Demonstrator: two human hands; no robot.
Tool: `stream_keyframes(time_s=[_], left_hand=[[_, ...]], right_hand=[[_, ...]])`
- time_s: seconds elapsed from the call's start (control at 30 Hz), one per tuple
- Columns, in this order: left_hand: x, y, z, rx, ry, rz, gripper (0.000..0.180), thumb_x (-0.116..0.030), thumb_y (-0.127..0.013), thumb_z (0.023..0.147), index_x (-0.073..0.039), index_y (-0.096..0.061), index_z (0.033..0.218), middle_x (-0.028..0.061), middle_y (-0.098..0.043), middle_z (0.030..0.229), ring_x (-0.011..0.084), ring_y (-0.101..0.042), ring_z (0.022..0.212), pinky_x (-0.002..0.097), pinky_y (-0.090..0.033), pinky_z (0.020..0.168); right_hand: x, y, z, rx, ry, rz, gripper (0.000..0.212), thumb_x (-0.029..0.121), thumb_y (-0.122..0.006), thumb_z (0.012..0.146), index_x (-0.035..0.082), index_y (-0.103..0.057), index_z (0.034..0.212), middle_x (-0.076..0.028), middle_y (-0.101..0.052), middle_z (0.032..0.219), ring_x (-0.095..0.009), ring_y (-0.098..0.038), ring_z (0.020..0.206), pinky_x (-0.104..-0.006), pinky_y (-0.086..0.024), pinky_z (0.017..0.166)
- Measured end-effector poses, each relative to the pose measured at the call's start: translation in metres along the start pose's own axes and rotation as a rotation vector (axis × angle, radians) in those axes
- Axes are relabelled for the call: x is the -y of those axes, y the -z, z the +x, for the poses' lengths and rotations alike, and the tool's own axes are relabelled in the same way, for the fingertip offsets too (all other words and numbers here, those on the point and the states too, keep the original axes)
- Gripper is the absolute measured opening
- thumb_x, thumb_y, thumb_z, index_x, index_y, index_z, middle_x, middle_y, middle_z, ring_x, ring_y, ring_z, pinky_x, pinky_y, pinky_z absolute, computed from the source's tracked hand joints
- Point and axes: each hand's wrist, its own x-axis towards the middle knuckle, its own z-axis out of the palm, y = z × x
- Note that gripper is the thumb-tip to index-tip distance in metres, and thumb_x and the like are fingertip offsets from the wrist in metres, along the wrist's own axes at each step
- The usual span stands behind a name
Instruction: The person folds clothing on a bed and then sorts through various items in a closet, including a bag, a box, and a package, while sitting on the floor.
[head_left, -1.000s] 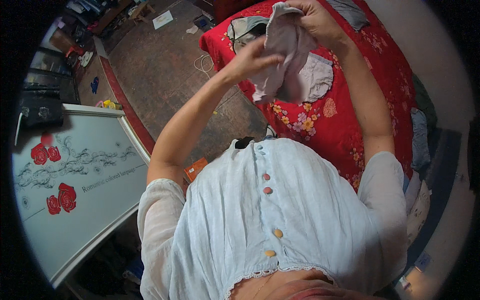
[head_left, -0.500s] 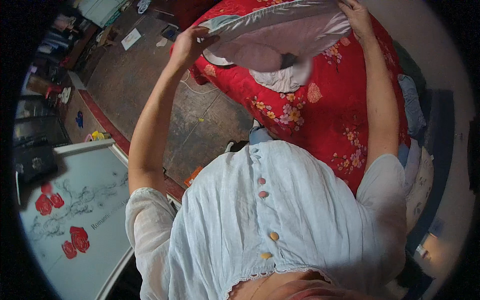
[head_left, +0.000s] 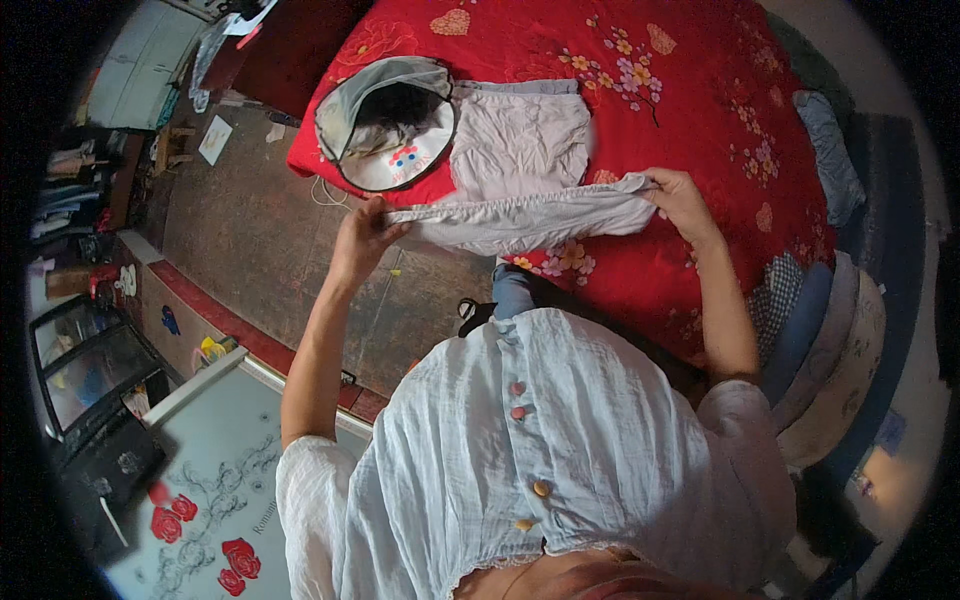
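Observation:
A pale pinkish-white cloth garment (head_left: 530,222) is stretched sideways low over the near edge of the bed. My left hand (head_left: 362,240) pinches its left end, and my right hand (head_left: 680,205) grips its right end. Just beyond it, crumpled pale fabric (head_left: 522,140) lies on the red floral bedspread (head_left: 690,130); whether the two pieces join, I cannot tell. Left of that fabric sits a round mesh laundry bag (head_left: 335,120) with a black rim, white panel and something dark inside.
Folded blankets and pillows (head_left: 840,350) line the bed's right side. At lower left stands a pale panel with red roses (head_left: 240,480). Dark worn floor (head_left: 260,210) stretches left of the bed, with a white sheet of paper (head_left: 215,140) on it.
Both hands have come down and nearer to me with the garment, which was held up and spread. The round bag and the fabric on the bed now show more fully.

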Motion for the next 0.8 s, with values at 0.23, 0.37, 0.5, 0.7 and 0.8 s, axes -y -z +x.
stream_keyframes(time_s=[0.23,0.37,0.5,0.7,0.8], left_hand=[[0.065,-0.046,0.176,-0.044,0.112,0.329,0.019,-0.012,-0.063,0.070,0.000,-0.054,0.082,0.0067,-0.055,0.066,0.0113,-0.048,0.060,0.0271,-0.040,0.057],[0.101,-0.074,0.262,-0.236,-0.120,0.392,0.051,-0.018,-0.062,0.070,-0.005,-0.040,0.115,0.0182,-0.055,0.102,0.0344,-0.053,0.094,0.0365,-0.042,0.076],[0.120,-0.106,0.267,-0.024,0.276,0.511,0.058,-0.029,-0.064,0.070,-0.002,-0.039,0.116,0.0217,-0.051,0.108,0.0350,-0.049,0.101,0.0378,-0.040,0.084],[0.225,-0.137,0.234,-0.114,0.575,0.402,0.064,-0.038,-0.064,0.065,0.006,-0.044,0.106,0.0257,-0.054,0.098,0.0369,-0.053,0.094,0.0409,-0.042,0.080],[0.305,-0.145,0.224,-0.237,0.626,0.177,0.064,-0.037,-0.069,0.061,0.005,-0.047,0.103,0.0206,-0.058,0.094,0.0332,-0.055,0.090,0.0381,-0.043,0.078]], right_hand=[[-0.079,0.054,0.124,-0.101,-0.175,-0.054,0.013,0.014,-0.055,0.080,0.002,-0.058,0.085,0.005,-0.054,0.072,-0.005,-0.046,0.062,-0.0199,-0.037,0.055],[-0.174,0.086,0.230,-0.249,-0.049,-0.004,0.036,0.013,-0.057,0.077,-0.003,-0.048,0.108,-0.009,-0.059,0.095,-0.019,-0.056,0.085,-0.0285,-0.043,0.075],[-0.208,0.076,0.281,-0.395,-0.011,-0.931,0.056,0.015,-0.061,0.070,0.001,-0.038,0.119,-0.020,-0.048,0.113,-0.034,-0.048,0.101,-0.0383,-0.040,0.084],[-0.253,-0.046,0.256,-0.054,0.361,-0.766,0.040,0.001,-0.045,0.075,0.006,-0.048,0.114,-0.015,-0.049,0.109,-0.030,-0.047,0.101,-0.0376,-0.037,0.087],[-0.260,-0.082,0.227,0.286,0.288,-0.834,0.039,-0.002,-0.045,0.074,0.006,-0.051,0.111,-0.016,-0.048,0.113,-0.027,-0.045,0.106,-0.0365,-0.035,0.089]])
